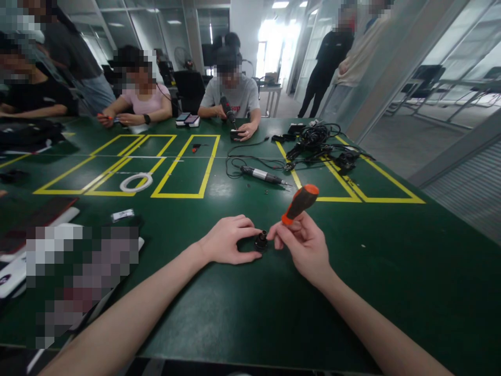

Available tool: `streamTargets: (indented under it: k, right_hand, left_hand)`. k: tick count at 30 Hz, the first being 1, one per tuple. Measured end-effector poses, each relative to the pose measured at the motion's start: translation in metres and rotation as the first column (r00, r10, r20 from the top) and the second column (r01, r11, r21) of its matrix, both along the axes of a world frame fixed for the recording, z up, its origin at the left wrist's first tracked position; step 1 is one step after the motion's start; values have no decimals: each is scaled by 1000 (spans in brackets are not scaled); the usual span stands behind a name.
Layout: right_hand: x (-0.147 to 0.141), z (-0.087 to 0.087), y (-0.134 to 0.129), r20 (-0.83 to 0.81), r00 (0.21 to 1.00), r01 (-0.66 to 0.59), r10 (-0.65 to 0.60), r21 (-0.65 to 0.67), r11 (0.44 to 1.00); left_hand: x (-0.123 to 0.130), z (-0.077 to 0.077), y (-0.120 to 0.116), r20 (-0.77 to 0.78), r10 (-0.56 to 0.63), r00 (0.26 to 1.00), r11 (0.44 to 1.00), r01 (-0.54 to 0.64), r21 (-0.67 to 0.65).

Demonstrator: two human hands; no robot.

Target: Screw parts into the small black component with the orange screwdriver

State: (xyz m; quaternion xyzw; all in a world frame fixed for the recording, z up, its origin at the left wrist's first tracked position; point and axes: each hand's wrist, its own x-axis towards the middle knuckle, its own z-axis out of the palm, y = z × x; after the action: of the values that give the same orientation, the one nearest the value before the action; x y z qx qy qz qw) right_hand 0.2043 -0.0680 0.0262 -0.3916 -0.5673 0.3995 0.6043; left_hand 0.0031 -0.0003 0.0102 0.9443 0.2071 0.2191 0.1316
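Note:
A small black round part (pixel 261 241) stands on the green table, near the middle of the view. My left hand (pixel 230 241) lies beside it on the left, thumb and fingers curved round the part and touching or nearly touching it. My right hand (pixel 307 245) is just right of the part, its fingers wrapped round an orange and black screwdriver (pixel 301 202). The screwdriver's handle points up and to the right; its shaft is hidden by the hand. The right index finger is close to the part's top.
An electric screwdriver (pixel 262 175) with a cord and a tangle of black cables (pixel 313 141) lie beyond my hands. A white ring (pixel 136 182) and a small packet (pixel 122 215) are at left. Across the green table (pixel 219 324), people sit working.

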Motion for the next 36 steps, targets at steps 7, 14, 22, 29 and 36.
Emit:
streamTargets:
  k: [7, 14, 22, 29, 36]
  right_hand:
    - [3, 5, -1, 60, 998, 17, -18, 30, 999]
    - [3, 4, 1, 6, 999, -47, 47, 7, 999]
    - [6, 10, 4, 20, 999, 33, -31, -93, 995]
    - [5, 13, 2, 43, 999, 5, -2, -56, 998]
    - [2, 6, 1, -76, 994, -77, 73, -56, 995]
  left_hand:
    - [2, -3, 0, 8, 2, 1000, 999, -2, 45]
    - [3, -3, 1, 5, -3, 1000, 999, 2, 36]
    - [3, -4, 2, 21, -8, 1000, 998, 6, 57]
    - [3, -2, 1, 22, -16, 1000, 999, 15, 45]
    - [3, -2, 0, 23, -2, 1000, 999, 1, 46]
